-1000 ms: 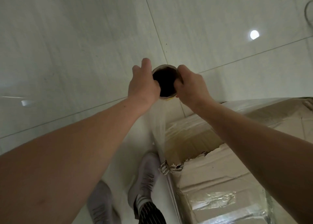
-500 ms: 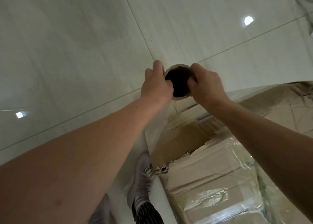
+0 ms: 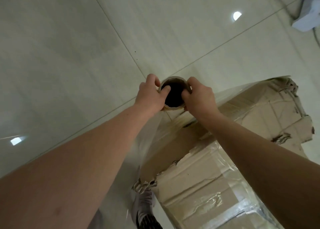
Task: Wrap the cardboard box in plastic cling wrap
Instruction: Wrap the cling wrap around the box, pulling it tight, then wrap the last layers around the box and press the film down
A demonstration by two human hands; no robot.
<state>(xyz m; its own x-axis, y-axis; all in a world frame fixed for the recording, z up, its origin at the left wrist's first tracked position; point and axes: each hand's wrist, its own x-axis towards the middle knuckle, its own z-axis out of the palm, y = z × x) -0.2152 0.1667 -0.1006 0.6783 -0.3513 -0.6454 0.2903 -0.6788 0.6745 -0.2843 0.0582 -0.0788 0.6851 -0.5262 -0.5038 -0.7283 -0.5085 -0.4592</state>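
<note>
Since a second ago your hands have swung round the corner of the box, so far more of its torn far end now shows, and your thumbs have dropped into the roll's hollow core.

Your left hand point(image 3: 149, 95) and right hand point(image 3: 199, 97) both grip the roll of cling wrap point(image 3: 174, 106), one on each side, fingers curled round the outside and a thumb hooked inside the open end. You see the roll end-on, so its long axis points away from you, down toward the floor point(image 3: 69, 55).

A sheet of film point(image 3: 152, 142) runs from the roll, below your left wrist, down to the near corner of the box.

That cardboard box point(image 3: 251, 111) lies to the right of and below your hands, on the floor, its long side running from the bottom middle of the view up toward the right. Film already covers its near part; the ragged far end looks bare. Your right hand is the nearer one to it, its forearm crossing over the box top.

So the next pass likely has to go rightward along that side, keeping the roll upright and the film taut.

Your shoe point(image 3: 143, 204) stands just beside the box's near corner.
</note>
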